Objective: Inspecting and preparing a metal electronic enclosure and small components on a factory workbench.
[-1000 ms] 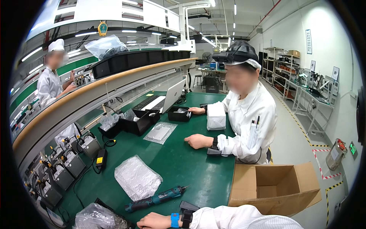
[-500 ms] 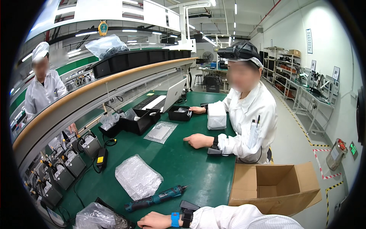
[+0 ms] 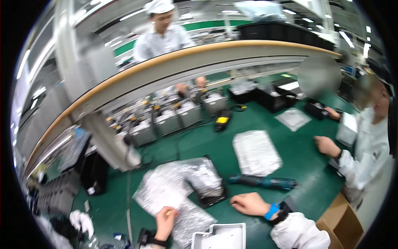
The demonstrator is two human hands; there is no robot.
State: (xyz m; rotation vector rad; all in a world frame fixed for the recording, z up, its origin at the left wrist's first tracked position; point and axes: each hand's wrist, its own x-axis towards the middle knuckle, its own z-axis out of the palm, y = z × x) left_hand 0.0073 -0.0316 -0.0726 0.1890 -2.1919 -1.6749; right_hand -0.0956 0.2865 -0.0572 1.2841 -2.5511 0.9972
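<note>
My left hand point(image 3: 166, 223) is at the lower middle, over the edge of crumpled clear bubble wrap point(image 3: 163, 182). Its fingers are curled together, and what they pinch, if anything, is too blurred to tell. My right hand point(image 3: 251, 203), with a blue band point(image 3: 271, 211) at the wrist, rests on the green table with loosely closed fingers and nothing visible in them. Between my forearms, at the lower edge, lies a white shallow housing point(image 3: 219, 236). A teal and black power screwdriver point(image 3: 263, 181) lies just beyond my right hand. A black tray with clear bags point(image 3: 205, 182) sits between both hands.
A flat bubble-wrap pouch point(image 3: 257, 152) lies beyond the screwdriver. Grey boxes point(image 3: 166, 120) line the far edge beneath a wood-edged shelf point(image 3: 199, 49). At right a co-worker's hand point(image 3: 327, 146) rests on the table, near an open cardboard box point(image 3: 342, 220).
The view has swung left and down, so the table's left part, my left hand and the white housing now show. My right hand stays on the table near the screwdriver.
</note>
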